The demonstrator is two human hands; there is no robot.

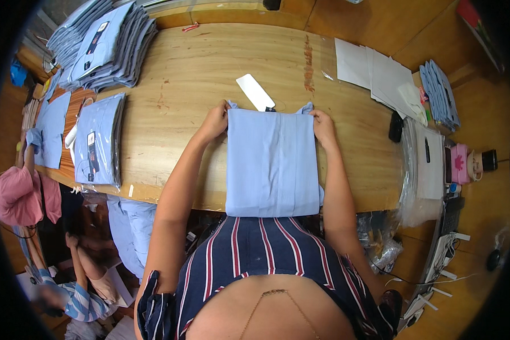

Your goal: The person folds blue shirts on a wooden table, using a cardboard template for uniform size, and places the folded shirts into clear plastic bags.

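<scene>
Gripping the upper corners of a folded light-blue shirt [272, 164], both hands are closed on the fabric: the left hand [214, 122] pinches the top left corner, the right hand [323, 126] the top right. The shirt lies flat on the wooden table [209, 73], its lower edge hanging over the near table edge against the person's striped top. A white card tag [255, 92] lies at the shirt's collar end, touching it. To the left, a clear plastic bag [99, 141] holds a folded blue shirt, sealed inside; further back, a stack of bagged shirts [110, 48] rests at the table's far left corner. On the right, white cardboard sheets [374, 71] lie fanned out, and a pile of empty clear bags [422, 170] sits at the right edge.
</scene>
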